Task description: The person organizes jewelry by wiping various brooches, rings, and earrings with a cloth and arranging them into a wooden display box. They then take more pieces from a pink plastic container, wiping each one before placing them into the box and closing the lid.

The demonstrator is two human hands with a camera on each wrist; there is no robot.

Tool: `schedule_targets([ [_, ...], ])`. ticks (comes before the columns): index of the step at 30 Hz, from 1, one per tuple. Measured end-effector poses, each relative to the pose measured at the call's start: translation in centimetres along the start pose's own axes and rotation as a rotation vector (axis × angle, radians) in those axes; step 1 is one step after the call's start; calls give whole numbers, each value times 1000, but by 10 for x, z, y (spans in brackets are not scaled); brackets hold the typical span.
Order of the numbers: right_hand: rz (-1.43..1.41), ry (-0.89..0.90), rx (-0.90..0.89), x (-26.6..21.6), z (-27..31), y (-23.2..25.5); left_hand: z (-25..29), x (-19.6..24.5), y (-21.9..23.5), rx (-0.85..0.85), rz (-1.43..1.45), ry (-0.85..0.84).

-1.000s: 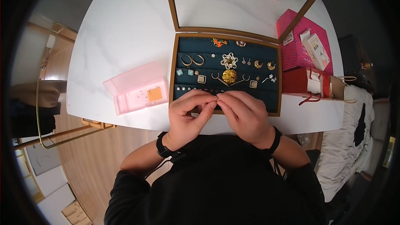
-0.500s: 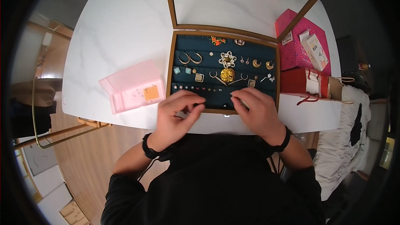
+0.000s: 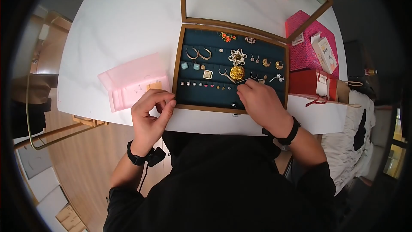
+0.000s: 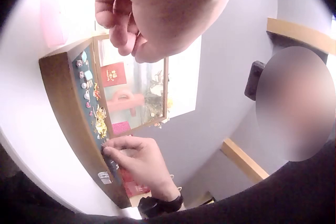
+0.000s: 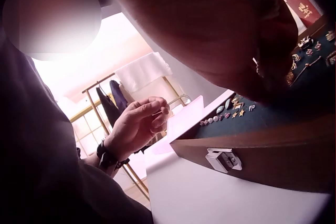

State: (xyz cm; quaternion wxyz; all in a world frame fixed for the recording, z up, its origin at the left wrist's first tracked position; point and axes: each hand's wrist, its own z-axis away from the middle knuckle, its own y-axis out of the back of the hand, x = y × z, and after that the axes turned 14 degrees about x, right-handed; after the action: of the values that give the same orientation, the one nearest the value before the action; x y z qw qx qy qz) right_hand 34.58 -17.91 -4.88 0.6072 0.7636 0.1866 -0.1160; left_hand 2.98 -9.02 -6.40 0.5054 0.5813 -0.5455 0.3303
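A wooden jewelry display box (image 3: 206, 98) with dark teal lining lies before me, holding rows of earrings and brooches. Over its front right part, my right hand (image 3: 266, 106) pinches a tiny earring (image 5: 256, 67), mostly hidden by the fingers. Its fingertips are close to the lining, below a gold flower brooch (image 3: 237, 73). My left hand (image 3: 149, 114) is by the box's front left corner, thumb and bent fingers brought together; I cannot tell whether something small is between them. Beyond that hand, a pink case (image 3: 128, 71) stands with its lid up, partly covered by it.
The box's glazed lid (image 3: 310, 19) is raised at the back. On the right are a pink patterned box (image 3: 301, 58), a small white carton (image 3: 325, 55) and a red paper bag (image 3: 304, 83). A metal clasp (image 5: 224, 160) juts from the box front.
The hands were together over the box front, then parted. My left hand has moved left towards the pink case; my right hand has moved slightly forward over the lining with the earring.
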Motion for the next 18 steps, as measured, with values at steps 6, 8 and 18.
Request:
schedule_targets([
  [6, 224, 161, -98, -14, -13, 5, 5, -4, 8, 5, -28, -14],
  [8, 312, 226, -126, -16, -16, 3, 6, -8, 9, 26, -9, 1],
  [18, 319, 151, -97, -23, -16, -2, 19, -18, 18, -22, -35, 43],
])
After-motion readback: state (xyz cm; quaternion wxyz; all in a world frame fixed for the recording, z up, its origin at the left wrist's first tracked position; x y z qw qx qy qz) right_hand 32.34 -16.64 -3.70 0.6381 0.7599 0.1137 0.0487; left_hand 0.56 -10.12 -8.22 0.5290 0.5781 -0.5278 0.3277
